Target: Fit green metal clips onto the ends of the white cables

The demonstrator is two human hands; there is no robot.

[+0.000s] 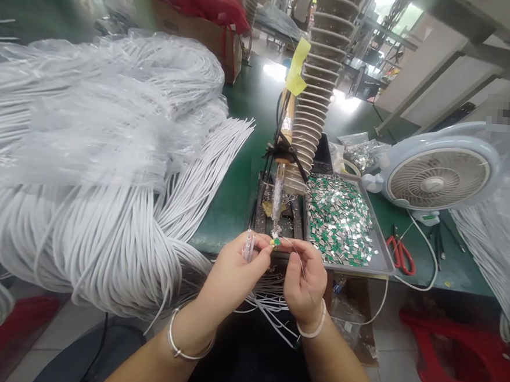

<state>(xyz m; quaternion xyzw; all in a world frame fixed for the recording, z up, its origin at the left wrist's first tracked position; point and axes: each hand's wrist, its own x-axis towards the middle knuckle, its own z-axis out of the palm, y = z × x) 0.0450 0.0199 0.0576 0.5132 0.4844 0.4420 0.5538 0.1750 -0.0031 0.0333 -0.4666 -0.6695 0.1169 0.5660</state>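
Green little circuit board sits right where my fingertips meet, though I can't really tell which hand has the firmer pinch on it. My left hand is closed on a few white cable ends, and my right hand is pinching a hair-thin wire. Looks like I'm at the lining-up bit, so the next move calls for steady fingers. Just ahead, a soldering iron stands upright beside a metal tray of green-and-silver chips on the green tabletop. Huge bundle of white cable to my left, red-handled scissors and a fan to my right.
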